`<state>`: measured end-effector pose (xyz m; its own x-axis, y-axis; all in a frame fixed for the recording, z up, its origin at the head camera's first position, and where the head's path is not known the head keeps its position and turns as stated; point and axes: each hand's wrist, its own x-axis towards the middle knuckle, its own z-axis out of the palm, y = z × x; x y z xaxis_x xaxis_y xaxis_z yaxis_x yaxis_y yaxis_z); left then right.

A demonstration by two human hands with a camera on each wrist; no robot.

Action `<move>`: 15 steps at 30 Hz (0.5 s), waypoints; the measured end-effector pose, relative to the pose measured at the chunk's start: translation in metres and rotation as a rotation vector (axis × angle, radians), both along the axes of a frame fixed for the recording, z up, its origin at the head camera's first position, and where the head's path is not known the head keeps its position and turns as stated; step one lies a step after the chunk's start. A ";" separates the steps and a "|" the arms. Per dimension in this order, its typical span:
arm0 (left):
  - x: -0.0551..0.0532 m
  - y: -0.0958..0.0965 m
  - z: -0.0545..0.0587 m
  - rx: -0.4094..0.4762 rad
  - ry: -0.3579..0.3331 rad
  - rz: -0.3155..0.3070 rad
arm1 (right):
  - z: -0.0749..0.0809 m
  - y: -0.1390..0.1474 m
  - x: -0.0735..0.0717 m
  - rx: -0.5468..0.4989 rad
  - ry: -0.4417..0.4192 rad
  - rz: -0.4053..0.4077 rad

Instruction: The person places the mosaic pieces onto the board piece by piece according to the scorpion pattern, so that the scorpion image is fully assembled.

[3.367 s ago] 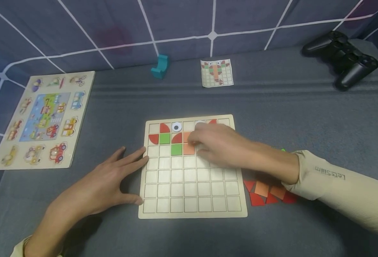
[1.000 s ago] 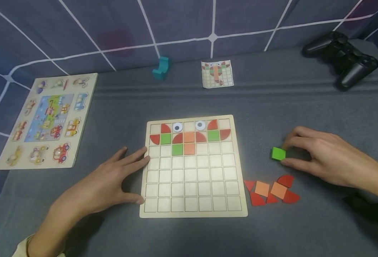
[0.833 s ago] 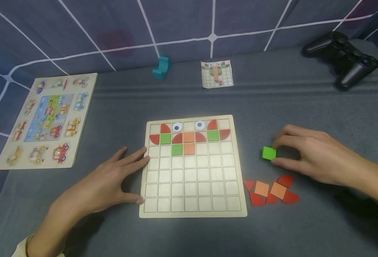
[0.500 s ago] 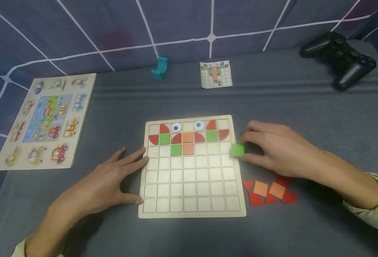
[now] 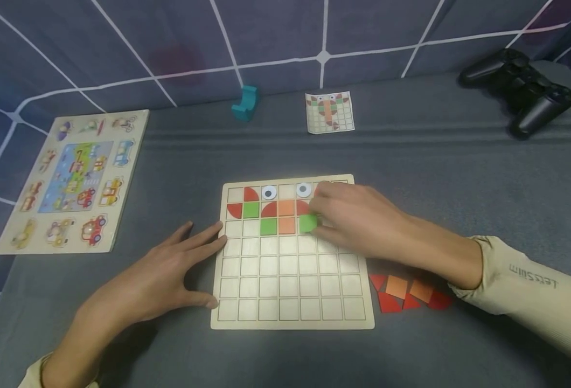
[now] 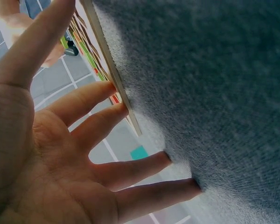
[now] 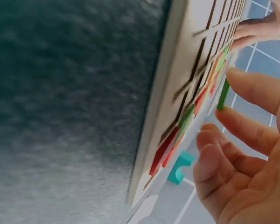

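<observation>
A wooden grid board [image 5: 287,264] lies on the grey cloth, its upper rows partly filled with red, green and orange pieces and two eye discs [image 5: 269,192]. My right hand [image 5: 358,221] pinches a green square tile [image 5: 307,223] between thumb and index finger, over the third row beside an orange square [image 5: 286,225]. In the right wrist view the green tile [image 7: 223,94] stands edge-on, still apart from the board. My left hand [image 5: 154,275] has its fingers spread, with fingertips and thumb touching the board's left edge. The right hand hides the board's upper right squares.
Loose red and orange pieces [image 5: 396,287] lie right of the board, partly under the right forearm. Behind the board are a small pattern card [image 5: 329,112], a teal curved block [image 5: 245,103] and a black game controller [image 5: 518,91]. A vehicle picture puzzle [image 5: 74,183] lies at left.
My right hand first slid the green tile leftward along the cloth, then carried it over the board to the third row. The left hand has stayed at the board's left edge.
</observation>
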<state>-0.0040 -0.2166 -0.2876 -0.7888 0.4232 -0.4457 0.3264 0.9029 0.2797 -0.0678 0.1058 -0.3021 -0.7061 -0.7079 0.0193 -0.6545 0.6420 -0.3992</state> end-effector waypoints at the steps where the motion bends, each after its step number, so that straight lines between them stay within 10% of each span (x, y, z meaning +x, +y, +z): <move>1: 0.000 0.000 0.000 -0.001 -0.002 0.003 | 0.000 -0.002 -0.001 0.002 -0.005 0.000; 15: -0.001 0.001 -0.003 -0.004 -0.003 0.015 | -0.003 -0.012 -0.006 0.047 -0.062 0.003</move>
